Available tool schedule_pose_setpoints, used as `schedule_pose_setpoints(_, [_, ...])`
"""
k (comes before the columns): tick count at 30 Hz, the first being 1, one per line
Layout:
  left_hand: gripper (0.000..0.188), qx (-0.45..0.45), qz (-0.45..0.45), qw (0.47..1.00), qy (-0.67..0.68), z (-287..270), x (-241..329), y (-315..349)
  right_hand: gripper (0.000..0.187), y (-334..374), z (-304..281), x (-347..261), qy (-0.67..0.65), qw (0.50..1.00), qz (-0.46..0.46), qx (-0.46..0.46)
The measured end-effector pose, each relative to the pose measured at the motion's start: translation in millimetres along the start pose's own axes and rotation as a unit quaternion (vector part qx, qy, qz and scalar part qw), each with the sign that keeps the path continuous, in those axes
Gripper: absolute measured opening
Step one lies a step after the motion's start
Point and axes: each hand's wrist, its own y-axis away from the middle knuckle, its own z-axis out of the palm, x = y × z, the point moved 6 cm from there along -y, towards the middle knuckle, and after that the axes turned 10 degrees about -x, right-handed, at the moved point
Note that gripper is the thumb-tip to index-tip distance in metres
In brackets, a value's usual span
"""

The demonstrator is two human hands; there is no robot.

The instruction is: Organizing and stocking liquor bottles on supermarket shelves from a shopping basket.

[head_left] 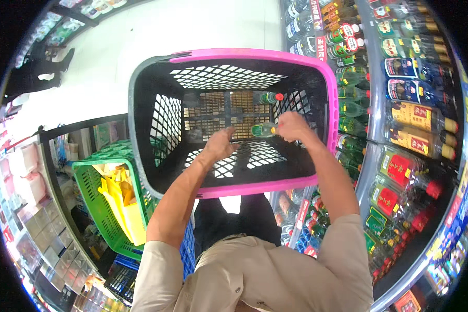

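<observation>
Both my hands reach into a large black basket with a pink rim [255, 54]. My right hand [294, 127] is closed round the neck end of a small green bottle [263, 130] with a green label. That bottle lies sideways, its base toward the left; whether it touches the basket floor I cannot tell. To its left, my left hand [221, 144] hangs with fingers apart and holds nothing. Another green bottle with a red cap [271, 98] lies at the far right of the basket floor.
Shelves of bottles [353, 109] line the right side close to the basket. At the left stands a green crate [109, 203] with yellow packaging [120, 200] in it, above blue and black crates. Far left, a person in dark clothing [36, 73] is partly visible on the pale floor [213, 26].
</observation>
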Motion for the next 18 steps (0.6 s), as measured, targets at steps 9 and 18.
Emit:
schedule_pose_setpoints(9, [0.071,0.158,0.236,0.955,-0.08,-47.2,105.1,100.4,0.024,207.2,-66.3,-68.0,-0.274,0.951,-0.119,0.082])
schedule_pose_setpoints(18, [0.068,0.173,0.332,0.926,-0.059,-39.2,136.7,177.7,0.023,334.5,-26.5,-126.9,-0.16,0.887,-0.207,0.381])
